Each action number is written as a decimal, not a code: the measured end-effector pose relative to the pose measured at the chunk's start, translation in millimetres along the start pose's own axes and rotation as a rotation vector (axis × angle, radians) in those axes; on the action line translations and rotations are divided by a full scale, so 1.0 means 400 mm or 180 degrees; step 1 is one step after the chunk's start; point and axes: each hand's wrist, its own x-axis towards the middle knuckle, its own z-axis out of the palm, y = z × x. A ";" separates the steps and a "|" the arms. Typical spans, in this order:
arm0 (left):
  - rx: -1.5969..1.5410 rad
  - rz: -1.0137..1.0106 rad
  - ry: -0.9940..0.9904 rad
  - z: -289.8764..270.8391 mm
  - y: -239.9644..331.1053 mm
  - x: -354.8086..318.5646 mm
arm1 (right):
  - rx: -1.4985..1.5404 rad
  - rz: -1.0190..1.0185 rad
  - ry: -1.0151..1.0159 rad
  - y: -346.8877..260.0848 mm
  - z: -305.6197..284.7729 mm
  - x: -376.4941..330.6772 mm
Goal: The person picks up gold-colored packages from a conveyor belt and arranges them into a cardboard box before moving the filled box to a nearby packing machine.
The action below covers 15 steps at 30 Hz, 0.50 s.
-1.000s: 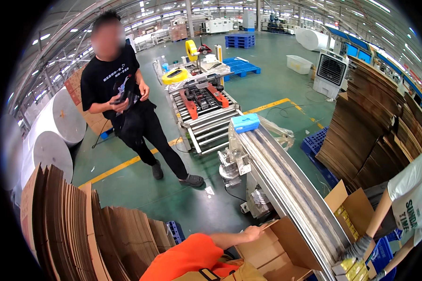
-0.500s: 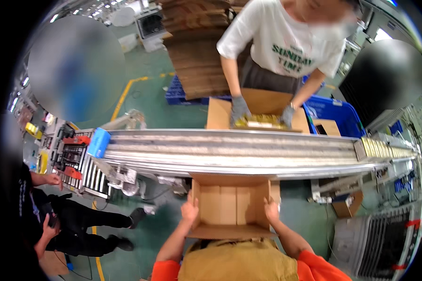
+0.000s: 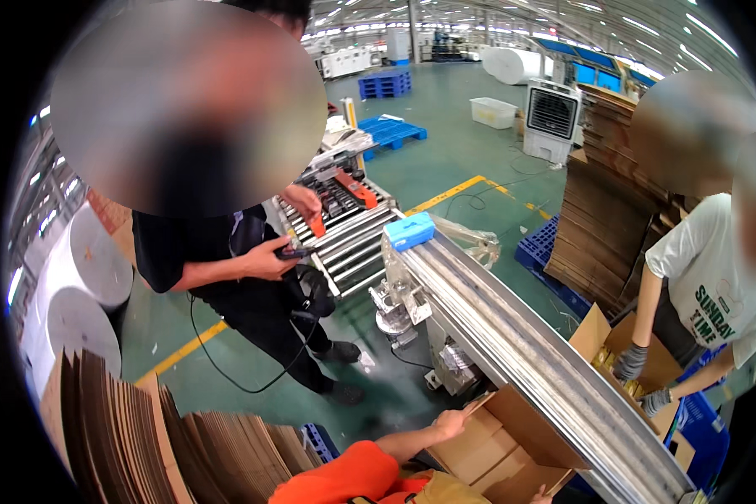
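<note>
Holding the open cardboard box [image 3: 500, 441] against the near side of the conveyor [image 3: 521, 336], the left hand [image 3: 449, 424] grips its upper flap. Box interior appears empty — filling remains. Right hand barely visible; grip cannot be determined.

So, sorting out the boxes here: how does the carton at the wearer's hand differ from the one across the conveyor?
The near carton, gripped at its flap by the left hand, looks empty; the far carton holds yellow packs. A co-worker's gloved hands reach into the far one. Both are plain brown cardboard, open, beside the conveyor.
</note>
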 end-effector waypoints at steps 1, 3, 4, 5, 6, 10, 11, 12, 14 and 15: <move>-0.0088 0.0016 0.0089 0.001 -0.003 -0.006 | -0.0149 0.0802 -0.0754 -0.004 -0.011 0.030; -0.0171 0.0047 0.0138 -0.006 0.017 -0.029 | -0.0431 0.1419 -0.1384 -0.040 -0.061 0.020; -0.0178 0.0023 0.0160 -0.015 0.014 -0.010 | -0.0430 0.1167 -0.1244 -0.054 -0.062 0.022; -0.0185 -0.0074 0.0134 -0.009 0.013 -0.022 | -0.0416 0.0929 -0.1082 -0.065 -0.063 0.026; -0.0177 -0.0076 0.0107 -0.014 0.030 -0.022 | -0.0401 0.0732 -0.0849 -0.088 -0.068 0.028; -0.0216 -0.0076 -0.0018 -0.019 0.026 -0.023 | -0.0418 0.0871 -0.1038 -0.073 -0.067 0.037; -0.0234 -0.0042 -0.0001 -0.020 0.026 -0.020 | -0.0504 0.0955 -0.1193 -0.078 -0.067 0.039; -0.0256 -0.0041 0.0017 -0.018 0.021 -0.027 | -0.0633 0.0999 -0.1360 -0.093 -0.075 0.041; -0.0310 -0.0002 0.0105 -0.014 0.017 -0.035 | -0.0824 0.1091 -0.1687 -0.122 -0.096 0.039; -0.0346 0.0025 0.0191 -0.007 0.011 -0.040 | -0.0193 0.1444 -0.1524 -0.076 -0.063 0.035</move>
